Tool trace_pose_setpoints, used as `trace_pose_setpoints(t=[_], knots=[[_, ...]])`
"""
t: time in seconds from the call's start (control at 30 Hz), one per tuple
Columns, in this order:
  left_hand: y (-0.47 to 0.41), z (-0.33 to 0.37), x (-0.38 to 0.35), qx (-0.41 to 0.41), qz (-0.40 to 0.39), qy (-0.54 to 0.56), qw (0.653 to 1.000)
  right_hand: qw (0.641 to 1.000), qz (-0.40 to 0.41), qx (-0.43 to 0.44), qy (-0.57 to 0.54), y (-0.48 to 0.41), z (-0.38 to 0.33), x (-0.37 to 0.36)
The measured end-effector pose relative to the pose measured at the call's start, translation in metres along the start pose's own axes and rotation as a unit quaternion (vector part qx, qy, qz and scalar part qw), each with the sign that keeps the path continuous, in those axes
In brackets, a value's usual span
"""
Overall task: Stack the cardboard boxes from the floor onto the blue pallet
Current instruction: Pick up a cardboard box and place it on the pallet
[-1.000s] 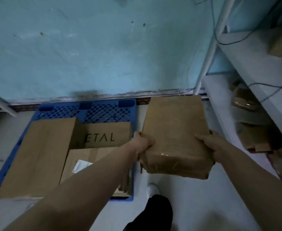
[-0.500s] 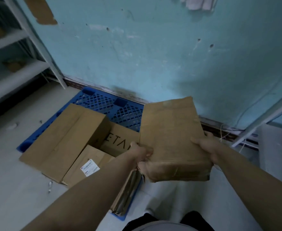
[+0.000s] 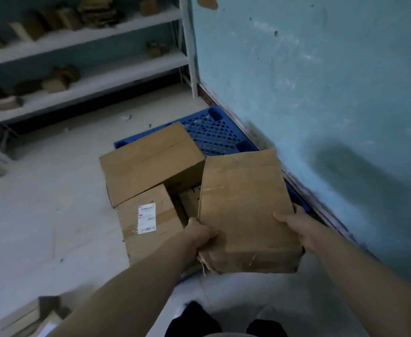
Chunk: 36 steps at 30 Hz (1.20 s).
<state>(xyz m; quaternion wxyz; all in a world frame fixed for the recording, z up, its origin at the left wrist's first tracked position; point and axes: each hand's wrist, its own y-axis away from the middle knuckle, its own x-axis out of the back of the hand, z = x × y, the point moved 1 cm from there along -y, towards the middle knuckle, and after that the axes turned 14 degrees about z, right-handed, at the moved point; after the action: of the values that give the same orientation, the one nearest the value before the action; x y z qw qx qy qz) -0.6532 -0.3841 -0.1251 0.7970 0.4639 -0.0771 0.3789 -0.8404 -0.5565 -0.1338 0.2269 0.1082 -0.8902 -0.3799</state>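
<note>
At lower center, the cardboard box [image 3: 245, 210] is held over the blue pallet [image 3: 214, 132]. The left hand [image 3: 201, 235] curls round its left edge, the right hand [image 3: 297, 227] round its right. Other boxes [image 3: 148, 161] lie on the pallet.

Dim light is sitting over the room. A scuffed teal wall [image 3: 333, 81] is rising just beyond the right hand [image 3: 294, 227] — a dark skirting strip [image 3: 208, 93] running along its foot. Far past the left hand [image 3: 199, 235], white shelving [image 3: 90, 86] is carrying blurred brown items [image 3: 61, 79]. Pale floor [image 3: 41, 215] is spreading left of that hand — small scraps [image 3: 126, 117] lying on it.
</note>
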Motion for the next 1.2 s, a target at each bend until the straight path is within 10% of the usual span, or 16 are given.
trace_pose_setpoints(t=[0.8, 1.2], knots=[[-0.093, -0.034, -0.045, 0.177, 0.049, 0.067, 0.981, 0.968, -0.105, -0.025, 0.227, -0.134, -0.035, -0.098], [-0.171, -0.035, -0.107, 0.232, 0.243, 0.152, 0.930, 0.961, -0.173, 0.018, 0.216, -0.244, -0.028, -0.159]])
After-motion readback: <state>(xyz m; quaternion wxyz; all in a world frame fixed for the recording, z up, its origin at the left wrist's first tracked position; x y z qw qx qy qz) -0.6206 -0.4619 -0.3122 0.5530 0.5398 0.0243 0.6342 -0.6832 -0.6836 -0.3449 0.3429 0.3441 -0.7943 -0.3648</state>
